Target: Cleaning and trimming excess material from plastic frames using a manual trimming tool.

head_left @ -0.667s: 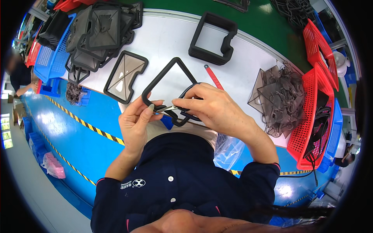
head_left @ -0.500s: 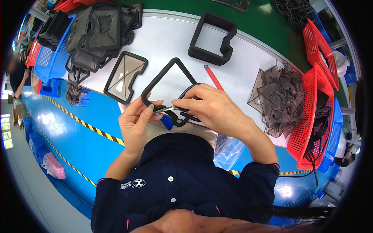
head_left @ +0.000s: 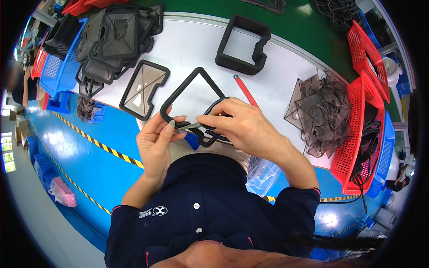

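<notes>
My left hand (head_left: 154,138) is closed on the lower left corner of a black rubbery frame (head_left: 184,90), thumb and fingers pinching it. The frame is held tilted over the table's near edge, its notched side toward me. My right hand (head_left: 239,120) is closed round a small pair of scissors (head_left: 193,127); dark handle loops show by the fingers, and the metal blades point left at the frame's edge beside my left thumb. Whether the blades are parted is too small to tell. Left of the frame lies a black-rimmed mesh panel (head_left: 145,89), flat on the table.
A stack of black frames (head_left: 243,64) stands at the table's far side, near a red strip-like tool (head_left: 246,91). Piled mesh panels (head_left: 118,38) lie far left. Crumpled dark mesh pieces (head_left: 324,116) lie at right, beside a red basket (head_left: 353,147). A blue basket (head_left: 62,71) stands left.
The scissor blades have turned slightly at the frame's edge. The frame has shifted a little to the left; both hands keep their grip.
</notes>
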Demonstrator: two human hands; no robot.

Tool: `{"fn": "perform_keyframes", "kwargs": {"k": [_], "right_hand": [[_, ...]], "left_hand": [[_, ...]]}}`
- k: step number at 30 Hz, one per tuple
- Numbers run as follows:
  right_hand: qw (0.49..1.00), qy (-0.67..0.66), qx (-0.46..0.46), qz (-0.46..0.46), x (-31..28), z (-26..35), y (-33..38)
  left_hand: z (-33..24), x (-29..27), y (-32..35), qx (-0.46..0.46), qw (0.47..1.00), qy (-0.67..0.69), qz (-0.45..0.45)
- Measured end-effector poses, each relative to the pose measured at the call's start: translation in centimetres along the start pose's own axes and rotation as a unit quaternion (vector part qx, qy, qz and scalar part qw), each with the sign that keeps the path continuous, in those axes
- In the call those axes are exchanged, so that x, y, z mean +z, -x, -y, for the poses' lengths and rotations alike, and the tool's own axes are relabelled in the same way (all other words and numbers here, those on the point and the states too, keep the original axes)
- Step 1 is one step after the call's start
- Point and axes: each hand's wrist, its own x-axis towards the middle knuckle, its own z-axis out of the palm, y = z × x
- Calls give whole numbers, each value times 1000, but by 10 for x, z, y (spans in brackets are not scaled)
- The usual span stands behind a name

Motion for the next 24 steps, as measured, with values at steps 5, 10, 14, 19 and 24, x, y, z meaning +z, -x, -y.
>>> {"fn": "perform_keyframes", "kwargs": {"k": [5,10,14,19,24], "right_hand": [[1000,7,-6,-9,0,0,1],[996,-15,36,-76,-12,-5,4],[963,69,120,-231,-45,-19,12],[916,147,226,-296,-70,-50,23],[968,36,151,-199,-44,-13,22]], "left_hand": [[0,1,0,-4,1000,7,-2],[1,1,0,-1,1000,4,3],[0,0,0,0,1000,4,5],[-1,2,-3,4,1000,5,1],[1,4,-5,-7,1000,10,-6]]}}
